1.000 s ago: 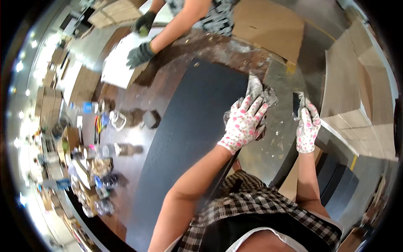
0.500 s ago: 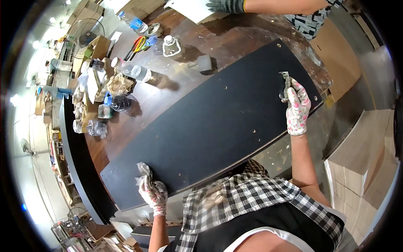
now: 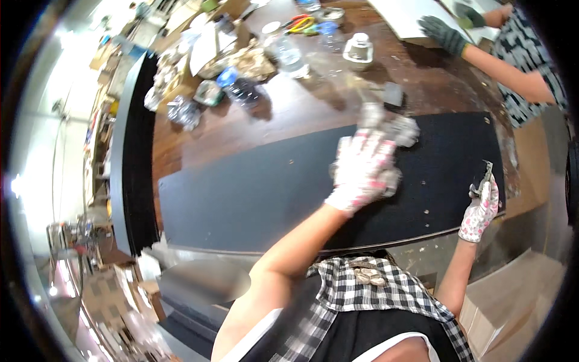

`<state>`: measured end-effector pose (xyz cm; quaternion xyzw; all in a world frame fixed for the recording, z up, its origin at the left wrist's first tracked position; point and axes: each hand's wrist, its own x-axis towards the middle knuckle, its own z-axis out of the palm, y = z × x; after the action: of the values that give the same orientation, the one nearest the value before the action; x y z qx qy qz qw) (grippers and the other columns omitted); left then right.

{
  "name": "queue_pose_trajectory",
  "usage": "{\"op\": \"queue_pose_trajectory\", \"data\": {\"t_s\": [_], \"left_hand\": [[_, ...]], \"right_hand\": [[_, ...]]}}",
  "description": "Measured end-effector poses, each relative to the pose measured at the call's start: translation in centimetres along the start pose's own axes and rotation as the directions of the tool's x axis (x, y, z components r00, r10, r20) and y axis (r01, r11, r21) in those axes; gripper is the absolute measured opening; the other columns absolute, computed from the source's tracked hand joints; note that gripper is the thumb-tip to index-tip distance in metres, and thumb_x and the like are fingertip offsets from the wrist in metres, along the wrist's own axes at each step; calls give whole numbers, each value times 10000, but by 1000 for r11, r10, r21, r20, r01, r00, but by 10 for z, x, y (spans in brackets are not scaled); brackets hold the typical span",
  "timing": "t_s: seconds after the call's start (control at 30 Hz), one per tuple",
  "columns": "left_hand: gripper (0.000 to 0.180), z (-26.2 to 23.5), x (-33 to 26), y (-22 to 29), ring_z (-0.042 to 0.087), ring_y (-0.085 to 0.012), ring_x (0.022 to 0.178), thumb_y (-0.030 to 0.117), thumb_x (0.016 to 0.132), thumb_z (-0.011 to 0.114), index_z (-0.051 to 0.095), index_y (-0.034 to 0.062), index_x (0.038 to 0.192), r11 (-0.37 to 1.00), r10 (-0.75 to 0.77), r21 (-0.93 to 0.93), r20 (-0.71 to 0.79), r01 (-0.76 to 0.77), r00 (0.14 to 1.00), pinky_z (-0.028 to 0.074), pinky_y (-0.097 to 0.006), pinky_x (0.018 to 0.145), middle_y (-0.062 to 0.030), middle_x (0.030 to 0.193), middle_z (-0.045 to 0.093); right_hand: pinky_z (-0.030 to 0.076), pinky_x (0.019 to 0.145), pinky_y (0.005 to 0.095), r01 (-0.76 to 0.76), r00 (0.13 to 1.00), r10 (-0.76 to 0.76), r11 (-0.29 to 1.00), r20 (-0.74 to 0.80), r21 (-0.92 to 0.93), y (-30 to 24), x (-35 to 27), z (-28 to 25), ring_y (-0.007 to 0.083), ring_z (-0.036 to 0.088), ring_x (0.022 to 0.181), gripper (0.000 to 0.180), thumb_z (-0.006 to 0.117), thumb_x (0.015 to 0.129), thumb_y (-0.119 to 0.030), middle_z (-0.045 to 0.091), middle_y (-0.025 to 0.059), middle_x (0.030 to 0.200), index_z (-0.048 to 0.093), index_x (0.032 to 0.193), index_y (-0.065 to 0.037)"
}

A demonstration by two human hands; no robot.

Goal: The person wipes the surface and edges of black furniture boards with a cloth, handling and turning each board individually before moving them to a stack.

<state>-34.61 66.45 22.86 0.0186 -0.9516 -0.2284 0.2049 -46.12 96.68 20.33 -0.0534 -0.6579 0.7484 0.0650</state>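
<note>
Black and matte, the long board lies across the brown bench, and the work in hand looks like wiping its face. The left hand, in a pink-flowered glove, is clenched on a crumpled grey rag that bunches out beyond the fingers and presses on the board; the hand is blurred, so it seems to be mid-stroke. The right hand, gloved alike, rests at the board's near right edge, closed on a small metal tool whose tip sticks up past the knuckles; what kind of tool is unclear. Pale specks dot the board between the two hands and out to the left of the rag. Beyond the left hand stand plastic bottles and a jar. Another person's gloved hand works at a white sheet far beyond the right hand. The next stroke, I judge, calls for even pressure along the board while the right hand steadies the edge.
</note>
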Motion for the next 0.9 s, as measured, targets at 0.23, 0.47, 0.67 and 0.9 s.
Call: {"op": "queue_pose_trajectory", "data": {"t_s": [0.23, 0.47, 0.67, 0.9], "left_hand": [[573, -209, -172, -141, 497, -326, 1282, 86, 753, 524, 587, 96, 1322, 622, -532, 424, -389, 658, 752, 362, -381, 1100, -150, 1374, 548], [159, -258, -207, -165, 567, -146, 538, 123, 856, 599, 689, 72, 975, 654, -565, 224, -490, 722, 664, 482, -283, 509, -63, 722, 677], [431, -192, -154, -130, 616, -317, 1029, 275, 760, 651, 646, 174, 1179, 947, -130, 285, -84, 148, 988, 459, -433, 940, -107, 1139, 651], [296, -362, -341, -275, 679, -319, 812, 202, 870, 494, 691, 131, 1080, 144, -710, 475, -562, 868, 425, 536, -430, 682, -97, 947, 711]], "right_hand": [[531, 703, 247, -92, 962, 66, 992, 266, 87, 11, -30, 109, 59, 605, 810, 276, 570, 969, -108, 664, -7, 996, 620, 1236, -59], [478, 622, 207, -59, 891, 24, 996, 453, 63, 14, -64, 178, 62, 575, 697, 256, 611, 946, -109, 659, -8, 923, 653, 1192, -50], [495, 702, 217, 3, 848, 54, 994, 527, -107, 26, -98, 204, 61, 591, 807, 285, 612, 944, -88, 661, 4, 1023, 634, 1225, -41], [490, 915, 246, 120, 817, 44, 962, 575, -244, 33, -97, 205, 112, 603, 1050, 335, 607, 945, -37, 629, 56, 1227, 594, 1279, -16]]}}
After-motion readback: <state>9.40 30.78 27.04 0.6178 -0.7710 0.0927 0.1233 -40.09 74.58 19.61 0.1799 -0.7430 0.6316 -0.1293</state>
